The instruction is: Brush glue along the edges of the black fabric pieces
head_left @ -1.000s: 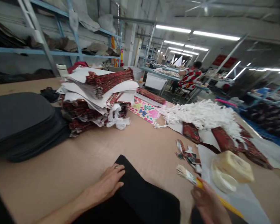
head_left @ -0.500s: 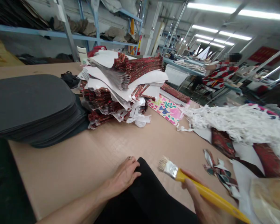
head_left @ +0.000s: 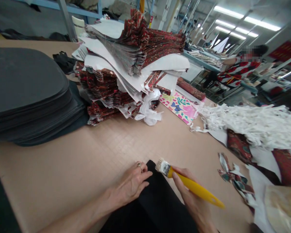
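Note:
At the bottom middle, a black sheet of fabric-like material (head_left: 157,200) lies on the table, its narrow corner pointing away from me. My left hand (head_left: 133,183), with a ring on one finger, holds this sheet by its left edge near the corner, fingers curled together. In my right hand (head_left: 188,189) is a paintbrush (head_left: 196,189) with a yellow handle and a metal ferrule smeared white. The pale bristles are at the sheet's right edge near its corner; whether they touch it I cannot tell.
A stack of dark rounded sheets (head_left: 29,84) stands left. Piled red patterned pieces with white paper (head_left: 135,64) rise at the back. White strips (head_left: 252,126), patterned scraps (head_left: 235,181) and a plastic bag (head_left: 282,207) lie right. A person (head_left: 240,69) sits farther off.
The paintbrush in my right hand has moved left, bringing its bristles to the black sheet's edge near the corner. My left hand keeps its hold. The camera view has shifted slightly.

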Demonstrator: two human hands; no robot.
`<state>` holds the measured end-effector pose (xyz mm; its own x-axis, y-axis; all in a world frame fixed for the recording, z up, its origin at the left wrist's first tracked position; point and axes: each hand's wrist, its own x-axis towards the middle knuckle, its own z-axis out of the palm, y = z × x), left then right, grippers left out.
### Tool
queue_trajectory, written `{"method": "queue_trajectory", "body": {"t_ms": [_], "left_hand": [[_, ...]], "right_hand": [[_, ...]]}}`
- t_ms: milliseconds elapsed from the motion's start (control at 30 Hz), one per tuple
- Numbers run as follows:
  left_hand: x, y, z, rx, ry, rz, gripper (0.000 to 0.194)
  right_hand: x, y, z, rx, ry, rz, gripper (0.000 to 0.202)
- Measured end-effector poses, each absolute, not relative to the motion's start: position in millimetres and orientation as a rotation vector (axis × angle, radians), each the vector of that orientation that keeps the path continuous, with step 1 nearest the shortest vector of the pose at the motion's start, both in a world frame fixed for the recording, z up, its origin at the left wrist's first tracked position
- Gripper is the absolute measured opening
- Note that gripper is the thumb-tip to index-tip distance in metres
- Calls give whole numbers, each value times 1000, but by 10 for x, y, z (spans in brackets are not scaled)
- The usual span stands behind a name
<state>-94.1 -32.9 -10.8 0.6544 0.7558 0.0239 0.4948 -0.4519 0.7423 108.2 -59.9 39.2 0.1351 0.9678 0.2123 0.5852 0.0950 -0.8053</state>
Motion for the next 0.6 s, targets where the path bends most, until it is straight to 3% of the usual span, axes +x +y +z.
{"method": "queue_trajectory", "body": {"t_ms": [333, 600], "left_hand": [[-939, -343, -111, 2151, 974, 468, 27], [-935, -325, -122, 2181, 960, 469, 28]], "right_hand": [[1186, -678, 403, -1647, -1640, 506, 15], [1113, -579, 316, -1577, -1654, 646, 16]]}}
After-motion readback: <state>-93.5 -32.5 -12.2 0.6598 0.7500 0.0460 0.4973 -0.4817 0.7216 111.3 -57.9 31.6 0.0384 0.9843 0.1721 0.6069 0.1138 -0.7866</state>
